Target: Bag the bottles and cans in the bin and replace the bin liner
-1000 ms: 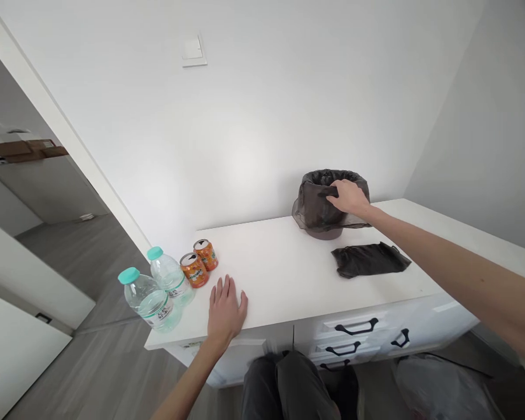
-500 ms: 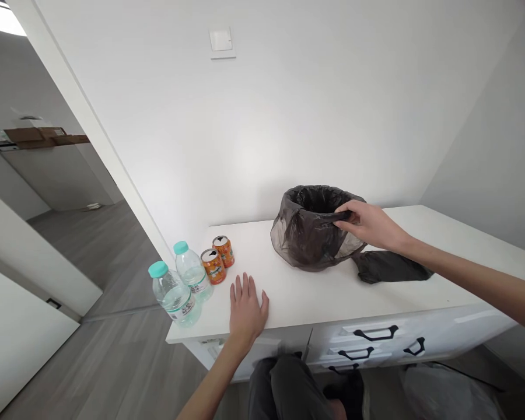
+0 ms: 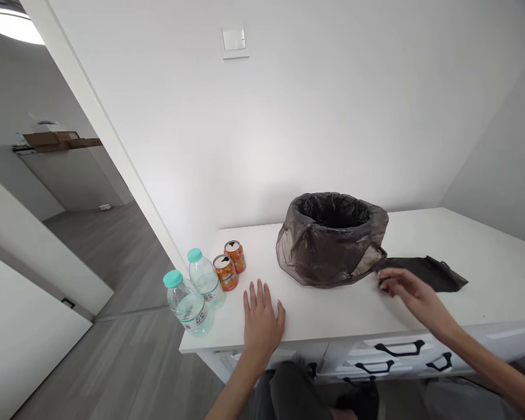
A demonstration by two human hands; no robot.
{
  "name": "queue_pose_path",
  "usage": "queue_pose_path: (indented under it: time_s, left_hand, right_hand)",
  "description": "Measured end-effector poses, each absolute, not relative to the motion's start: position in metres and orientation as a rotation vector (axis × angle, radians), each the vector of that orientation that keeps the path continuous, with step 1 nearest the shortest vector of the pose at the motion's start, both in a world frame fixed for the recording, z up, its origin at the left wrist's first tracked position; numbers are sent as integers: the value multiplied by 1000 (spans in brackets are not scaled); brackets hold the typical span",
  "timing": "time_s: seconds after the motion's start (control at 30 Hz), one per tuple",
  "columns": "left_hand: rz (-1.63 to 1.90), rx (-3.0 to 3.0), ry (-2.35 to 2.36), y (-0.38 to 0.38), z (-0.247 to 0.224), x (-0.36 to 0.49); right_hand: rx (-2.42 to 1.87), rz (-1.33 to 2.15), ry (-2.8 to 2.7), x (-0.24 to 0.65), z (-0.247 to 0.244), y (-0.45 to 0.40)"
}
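A round bin lined with a translucent black trash bag [image 3: 332,251] stands upright against the wall, the bag's edge folded down around its outside. To its right lies a flat black plastic bag [image 3: 433,273]. The curled fingers of my right hand [image 3: 409,291] close on this flat bag's near left end; the fingertips are partly hidden. My left hand [image 3: 262,318] rests flat on the white cabinet top [image 3: 332,312], fingers spread, holding nothing. Close by on its left are two orange drink cans [image 3: 226,273] and two clear bottles with turquoise caps [image 3: 192,309].
Black-handled drawers [image 3: 400,349] front the cabinet below my hands. The white wall [image 3: 262,116] rises behind it, with a light switch [image 3: 234,41]. At the left an open doorway shows a grey floor [image 3: 135,361] and cardboard boxes [image 3: 48,140].
My right hand has let go of the lined bin's rim and moved down and right to the flat black bag. The view has shifted slightly; my left hand stays on the cabinet top.
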State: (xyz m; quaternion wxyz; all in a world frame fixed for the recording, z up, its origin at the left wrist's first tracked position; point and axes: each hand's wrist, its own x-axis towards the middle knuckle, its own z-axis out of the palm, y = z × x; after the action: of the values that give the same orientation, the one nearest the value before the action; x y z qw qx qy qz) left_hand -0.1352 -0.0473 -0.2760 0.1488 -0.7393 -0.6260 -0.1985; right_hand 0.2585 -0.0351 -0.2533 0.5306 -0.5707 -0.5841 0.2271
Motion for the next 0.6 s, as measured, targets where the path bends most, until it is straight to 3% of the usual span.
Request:
queue_pose_path:
  time_s: [0.13, 0.33, 0.6]
  left_hand:
    - [-600, -2134, -1797, -47, -281, -136]
    - [-922, -2283, -1670, -58, -275, -146]
    - [-1158, -1829, -1615, -90, -142, -201]
  right_hand:
    - [-1360, 815, -1561, 258, -303, -25]
    - [-1372, 855, -1644, 247, -289, -16]
    - [-1367, 811, -1640, 250, -295, -22]
